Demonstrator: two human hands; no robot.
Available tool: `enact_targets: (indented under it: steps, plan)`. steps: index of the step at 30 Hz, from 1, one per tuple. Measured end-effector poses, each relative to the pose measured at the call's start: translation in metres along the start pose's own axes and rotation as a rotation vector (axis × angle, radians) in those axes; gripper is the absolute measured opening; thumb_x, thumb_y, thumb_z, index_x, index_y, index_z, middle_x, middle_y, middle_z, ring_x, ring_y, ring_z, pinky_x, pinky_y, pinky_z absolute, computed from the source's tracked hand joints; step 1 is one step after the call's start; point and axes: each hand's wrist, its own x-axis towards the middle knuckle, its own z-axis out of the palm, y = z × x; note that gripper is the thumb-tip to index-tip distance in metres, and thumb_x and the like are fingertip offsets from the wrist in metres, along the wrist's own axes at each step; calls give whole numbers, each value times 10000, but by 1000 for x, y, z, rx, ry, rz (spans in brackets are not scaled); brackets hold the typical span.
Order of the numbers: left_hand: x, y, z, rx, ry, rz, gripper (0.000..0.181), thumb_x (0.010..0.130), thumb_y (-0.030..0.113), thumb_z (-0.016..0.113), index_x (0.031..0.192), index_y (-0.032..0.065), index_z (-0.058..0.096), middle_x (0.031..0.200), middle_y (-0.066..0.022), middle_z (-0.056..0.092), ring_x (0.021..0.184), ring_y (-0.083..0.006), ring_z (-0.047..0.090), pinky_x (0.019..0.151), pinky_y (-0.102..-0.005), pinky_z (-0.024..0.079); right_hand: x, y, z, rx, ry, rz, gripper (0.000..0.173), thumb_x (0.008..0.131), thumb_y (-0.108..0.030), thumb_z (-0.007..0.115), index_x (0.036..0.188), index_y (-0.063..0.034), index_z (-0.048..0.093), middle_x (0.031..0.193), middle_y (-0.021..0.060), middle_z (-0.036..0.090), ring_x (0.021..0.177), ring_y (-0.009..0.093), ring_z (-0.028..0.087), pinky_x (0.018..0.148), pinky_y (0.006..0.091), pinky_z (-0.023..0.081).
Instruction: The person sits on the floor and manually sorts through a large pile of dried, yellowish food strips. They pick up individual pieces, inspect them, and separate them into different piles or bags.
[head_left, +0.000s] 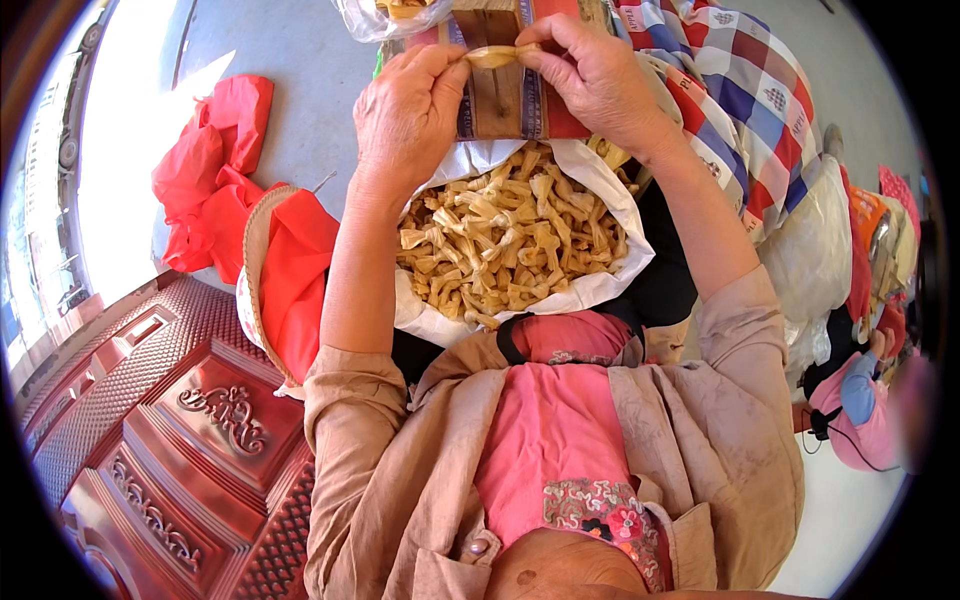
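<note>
My left hand (411, 112) and my right hand (604, 86) pinch the two ends of a short yellowish strip (491, 57), twisted or folded, and it spans the gap between my fingertips. Right beneath it lies a wooden board (496, 101) with red and patterned cloth along its sides. Closer to my body, a white woven sack (626, 274) with its mouth rolled back is heaped with tan knotted strips (510, 232), which look like bean-curd-skin knots. More of the same pieces (611, 152) show by my right forearm.
A clear plastic bag (367, 21) with yellowish pieces sits beyond the board. Red cloth (217, 165) and a basket-like rim (259, 255) are at left, near an embossed red door panel (210, 427). Checked fabric (750, 82) lies at right; another person (859, 412) sits farther right.
</note>
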Motion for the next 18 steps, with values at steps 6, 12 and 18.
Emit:
enact_targets:
  steps: [6, 12, 18]
  plan:
    - [-28, -17, -6, 174, 83, -77, 154, 913, 126, 621, 1005, 17, 678, 814, -101, 642, 769, -216, 629, 697, -323, 488, -31, 22, -17, -194, 73, 32, 141, 857, -164, 701, 930, -69, 627, 785, 61, 625, 702, 224, 627, 603, 322, 480]
    - [-102, 4, -18, -68, -75, 26, 196, 830, 153, 719, 994, 47, 717, 931, -92, 678, 839, -270, 645, 742, -355, 508, -90, -13, -27, 22, -173, 81, 210, 851, -172, 707, 1026, -66, 659, 851, 65, 636, 775, 234, 621, 673, 325, 496]
    - [-134, 7, 13, 156, -183, 85, 348, 809, 255, 727, 1129, 126, 683, 1185, -101, 617, 1034, -295, 585, 848, -405, 477, -118, -15, -15, -145, -213, 53, 233, 847, -156, 684, 1066, -77, 667, 974, 58, 659, 903, 260, 624, 736, 356, 526]
